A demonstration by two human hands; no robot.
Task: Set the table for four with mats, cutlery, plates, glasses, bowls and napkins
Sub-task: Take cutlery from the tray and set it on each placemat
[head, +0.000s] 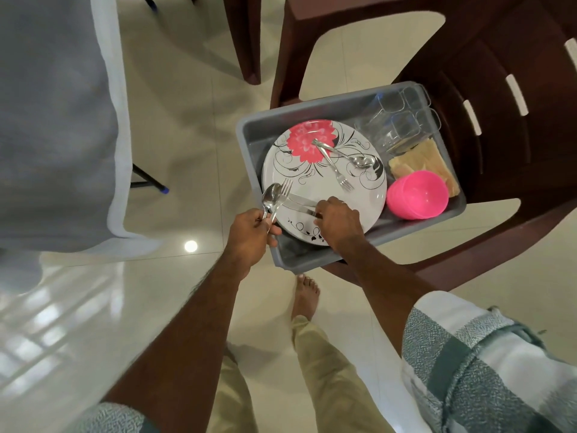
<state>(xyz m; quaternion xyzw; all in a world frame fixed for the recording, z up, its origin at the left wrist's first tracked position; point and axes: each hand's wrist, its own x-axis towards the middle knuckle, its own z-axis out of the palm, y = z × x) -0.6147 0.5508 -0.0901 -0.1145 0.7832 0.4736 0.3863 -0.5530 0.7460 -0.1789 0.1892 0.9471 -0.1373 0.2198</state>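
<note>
1. The left hand [251,231], nearest the body, holds a spoon [271,195] and fork [282,193] by their handles, fingers curled round them, heads pointing up and away.
2. Just beside it, the right hand [338,223] pinches the handle end of a knife [301,204] lying on the top plate [324,179] of a stack.
3. To do this step well, I judge the knife should be lifted clear by its handle, then passed into the left hand so that 1 set travels together without scraping the plate.
4. Farther up the plate lie more cutlery [338,157]: at least 1 fork and some spoons, crossed.
5. Right of the plate sit pink bowls [416,195], nested, with tan napkins [427,165] behind and clear glasses [398,123] at the far corner.
6. All rest in a grey tub [249,129] on a brown chair [487,89]; the cloth-covered bench [53,120] stands well apart to the left.
</note>
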